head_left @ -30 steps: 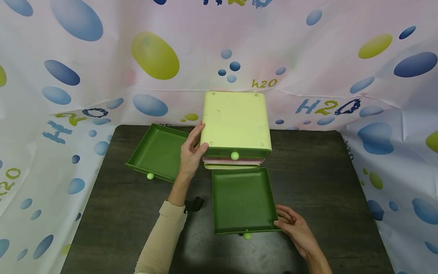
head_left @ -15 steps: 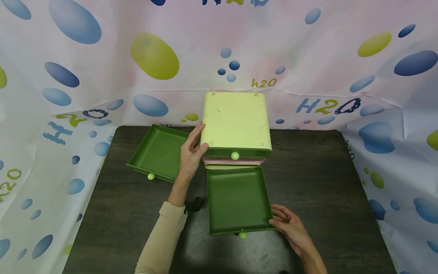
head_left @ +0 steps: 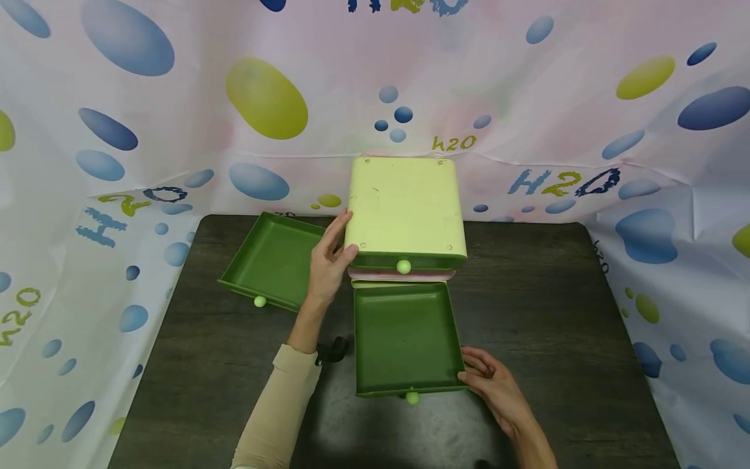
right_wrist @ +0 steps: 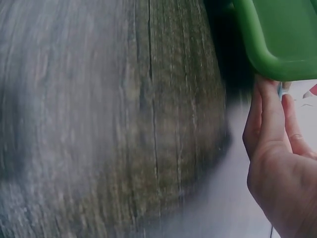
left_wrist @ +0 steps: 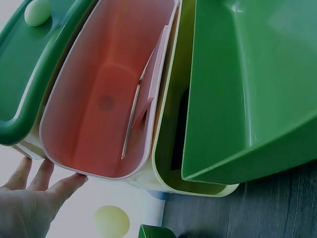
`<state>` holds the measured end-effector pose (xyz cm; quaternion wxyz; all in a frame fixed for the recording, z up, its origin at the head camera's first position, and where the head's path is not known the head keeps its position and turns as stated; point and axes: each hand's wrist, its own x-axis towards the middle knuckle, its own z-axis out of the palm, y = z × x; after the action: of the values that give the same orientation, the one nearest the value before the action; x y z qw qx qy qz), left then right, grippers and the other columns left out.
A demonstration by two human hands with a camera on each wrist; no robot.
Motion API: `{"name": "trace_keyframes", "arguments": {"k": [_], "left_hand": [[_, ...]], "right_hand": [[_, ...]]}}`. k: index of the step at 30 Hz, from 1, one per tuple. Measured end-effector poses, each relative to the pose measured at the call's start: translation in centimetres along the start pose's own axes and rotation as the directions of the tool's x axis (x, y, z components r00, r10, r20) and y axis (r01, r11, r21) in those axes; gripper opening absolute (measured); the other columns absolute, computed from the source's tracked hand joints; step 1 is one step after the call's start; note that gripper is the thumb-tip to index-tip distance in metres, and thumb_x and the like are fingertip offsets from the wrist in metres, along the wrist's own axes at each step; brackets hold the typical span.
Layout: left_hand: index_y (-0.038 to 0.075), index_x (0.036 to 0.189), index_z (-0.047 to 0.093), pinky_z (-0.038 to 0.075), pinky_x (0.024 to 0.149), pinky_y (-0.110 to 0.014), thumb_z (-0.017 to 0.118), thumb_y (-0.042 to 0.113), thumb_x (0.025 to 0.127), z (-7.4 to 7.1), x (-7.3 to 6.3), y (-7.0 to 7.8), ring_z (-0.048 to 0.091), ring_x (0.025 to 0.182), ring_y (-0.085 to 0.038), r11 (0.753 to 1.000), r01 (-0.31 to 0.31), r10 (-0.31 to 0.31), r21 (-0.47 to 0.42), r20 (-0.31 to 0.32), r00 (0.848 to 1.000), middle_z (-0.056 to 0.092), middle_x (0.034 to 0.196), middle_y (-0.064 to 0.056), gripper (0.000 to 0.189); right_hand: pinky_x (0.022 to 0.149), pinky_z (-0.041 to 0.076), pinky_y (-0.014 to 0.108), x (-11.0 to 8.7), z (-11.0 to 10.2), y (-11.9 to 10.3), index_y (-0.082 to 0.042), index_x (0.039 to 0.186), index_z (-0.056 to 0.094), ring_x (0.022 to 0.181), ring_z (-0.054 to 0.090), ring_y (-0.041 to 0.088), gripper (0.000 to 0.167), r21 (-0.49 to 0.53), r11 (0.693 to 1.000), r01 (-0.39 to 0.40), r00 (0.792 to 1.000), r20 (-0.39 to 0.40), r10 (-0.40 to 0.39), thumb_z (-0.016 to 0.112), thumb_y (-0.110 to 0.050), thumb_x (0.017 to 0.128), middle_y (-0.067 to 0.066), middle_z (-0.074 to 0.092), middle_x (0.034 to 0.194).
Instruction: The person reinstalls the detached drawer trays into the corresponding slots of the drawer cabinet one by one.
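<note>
A pale yellow drawer cabinet (head_left: 407,205) stands at the back of the table, a green drawer front with a round knob (head_left: 403,267) in its top slot. My left hand (head_left: 328,264) rests against the cabinet's left side, fingers extended. In the left wrist view the middle slot (left_wrist: 106,99) has a reddish-pink interior with a thin strip along one wall. The bottom slot (left_wrist: 171,124) is yellowish, and the rear edge of a loose green drawer (left_wrist: 267,74) lies at its mouth. My right hand (head_left: 495,391) pinches that drawer's right front corner; its fingertips are partly hidden.
Another green drawer (head_left: 272,260) lies angled on the dark wooden table (head_left: 539,312), left of the cabinet, partly behind my left hand. A black strap device (head_left: 333,350) sits at my left wrist. A patterned sheet (head_left: 410,85) hangs directly behind the table.
My right hand has shifted the loose green drawer to the left, then slightly forward, so its rear edge meets the cabinet's bottom slot. My left hand has stayed at the cabinet's side.
</note>
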<state>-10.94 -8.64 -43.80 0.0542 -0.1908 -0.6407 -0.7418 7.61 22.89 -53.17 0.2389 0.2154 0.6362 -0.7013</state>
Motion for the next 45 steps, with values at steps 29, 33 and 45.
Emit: {"name": "trace_keyframes", "arguments": {"k": [29,33,45], "left_hand": [[-0.010,0.149,0.036,0.037,0.113,-0.043,0.053,-0.010,0.097,0.3,-0.1,1.0,0.029,0.147,-0.031,1.000,0.001,-0.001,0.017,0.000,1.000,0.025,0.160,-0.023,0.054],[-0.011,0.148,0.036,0.039,0.111,-0.038,0.053,-0.012,0.096,0.1,-0.2,1.0,0.030,0.146,-0.033,1.000,0.004,-0.004,0.021,-0.003,1.000,0.025,0.159,-0.024,0.055],[0.004,0.150,0.043,0.042,0.109,-0.036,0.063,0.013,0.099,-0.8,-0.1,-1.9,0.033,0.145,-0.022,1.000,-0.006,0.006,-0.006,0.002,1.000,0.032,0.160,-0.006,0.055]], "right_hand": [[0.103,0.046,0.040,1.0,1.8,-0.3,-0.008,0.146,0.045,0.129,0.049,0.028,0.063,0.043,0.997,0.057,0.998,-0.036,-0.056,0.073,-0.016,0.091,0.015,0.043,0.149],[0.105,0.044,0.043,1.2,2.0,-0.4,-0.009,0.146,0.045,0.129,0.050,0.028,0.062,0.023,0.998,0.055,0.997,-0.046,-0.054,0.074,-0.017,0.091,0.014,0.043,0.149],[0.096,0.050,0.030,2.3,2.6,-0.9,-0.006,0.142,0.048,0.121,0.056,0.017,0.059,0.049,0.994,0.097,0.991,-0.095,-0.092,0.074,-0.016,0.090,0.013,0.047,0.145]]}}
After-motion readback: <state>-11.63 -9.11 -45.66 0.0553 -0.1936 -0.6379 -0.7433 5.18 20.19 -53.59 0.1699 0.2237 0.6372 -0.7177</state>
